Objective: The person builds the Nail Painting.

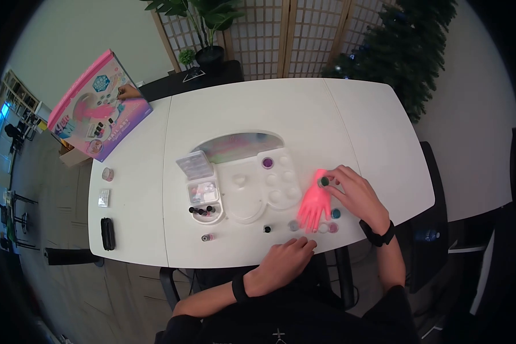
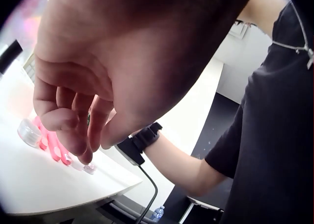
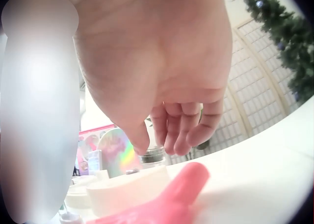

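Observation:
My right hand (image 1: 358, 192) pinches a small round jar (image 1: 324, 182) of dark green contents between thumb and fingers, above the wrist end of a pink model hand (image 1: 315, 202). In the right wrist view the jar (image 3: 153, 157) shows clear sides under the fingertips. My left hand (image 1: 286, 262) hovers at the table's front edge with loosely bent fingers and nothing in them. Near the model fingers stand a grey glitter jar (image 1: 293, 226), a white jar (image 1: 323, 228), a pink jar (image 1: 333, 227) and a teal jar (image 1: 335, 214).
A white nail-art station (image 1: 226, 198) with a shiny curved back holds a purple jar (image 1: 268, 163) and several black-capped bottles (image 1: 200, 211). Two small bottles stand in front. At the left are a toy box (image 1: 100, 109) and a black case (image 1: 108, 234). A plant (image 1: 209, 34) stands behind.

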Available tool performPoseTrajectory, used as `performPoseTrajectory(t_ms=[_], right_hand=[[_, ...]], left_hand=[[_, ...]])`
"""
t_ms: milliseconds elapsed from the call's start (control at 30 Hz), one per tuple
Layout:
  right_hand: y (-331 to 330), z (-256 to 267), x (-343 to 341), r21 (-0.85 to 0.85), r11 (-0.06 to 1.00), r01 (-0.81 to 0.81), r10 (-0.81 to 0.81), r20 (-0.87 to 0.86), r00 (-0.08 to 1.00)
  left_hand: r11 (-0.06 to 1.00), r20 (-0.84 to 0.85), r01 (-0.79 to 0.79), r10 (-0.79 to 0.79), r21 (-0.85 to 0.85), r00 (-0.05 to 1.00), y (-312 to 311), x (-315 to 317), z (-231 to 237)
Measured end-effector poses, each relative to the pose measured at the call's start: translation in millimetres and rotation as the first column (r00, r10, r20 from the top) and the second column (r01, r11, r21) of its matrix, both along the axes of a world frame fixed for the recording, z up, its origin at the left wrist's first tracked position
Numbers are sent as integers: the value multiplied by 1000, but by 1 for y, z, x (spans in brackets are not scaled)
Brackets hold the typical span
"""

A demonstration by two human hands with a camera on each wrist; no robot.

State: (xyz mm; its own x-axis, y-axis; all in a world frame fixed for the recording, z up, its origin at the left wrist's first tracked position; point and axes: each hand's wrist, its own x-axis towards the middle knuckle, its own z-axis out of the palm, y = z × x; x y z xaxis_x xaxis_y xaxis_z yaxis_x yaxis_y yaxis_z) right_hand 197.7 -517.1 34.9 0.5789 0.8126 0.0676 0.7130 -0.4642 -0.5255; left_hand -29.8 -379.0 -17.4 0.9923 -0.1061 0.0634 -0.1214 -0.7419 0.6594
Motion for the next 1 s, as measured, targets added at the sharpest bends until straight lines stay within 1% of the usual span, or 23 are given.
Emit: performPoseTrajectory(t_ms=[100,200,333,533,600,800,900,933,1000], right_hand=[[44,2,10,0,987,-158,157,103,982],[79,-7,23,13,976,-216,210,172,962],[100,-18,27,-5,966,-257,253,208,945],[105,-21,25,-70,964,-258,267,242,933],[106,-22,25,-63,964,-256,264,253,931],[102,-28,26,-21,974,-226,227,145,963],[86,-36,26,97,974,-206,182,210,961],[78,-28,21,96,986,-138,120,171,978],[52,-1,6,83,997,-7,-1,90,996]], left_hand=[[1000,12,0,-1,24,1000,-5,-1,-12],[1000,1,-3,3,21,1000,-8,-2,-19],[1000,-8,-16,16,20,1000,-6,-6,-21],[999,-16,-24,25,32,1000,-3,-8,-20],[998,1,-27,27,48,1000,-2,-7,-24],[999,75,-27,24,47,997,1,1,-29],[996,169,-36,22,81,985,-6,17,-29],[997,195,-20,4,79,981,-9,25,-30],[990,292,-29,-13,139,956,-16,41,-29]])
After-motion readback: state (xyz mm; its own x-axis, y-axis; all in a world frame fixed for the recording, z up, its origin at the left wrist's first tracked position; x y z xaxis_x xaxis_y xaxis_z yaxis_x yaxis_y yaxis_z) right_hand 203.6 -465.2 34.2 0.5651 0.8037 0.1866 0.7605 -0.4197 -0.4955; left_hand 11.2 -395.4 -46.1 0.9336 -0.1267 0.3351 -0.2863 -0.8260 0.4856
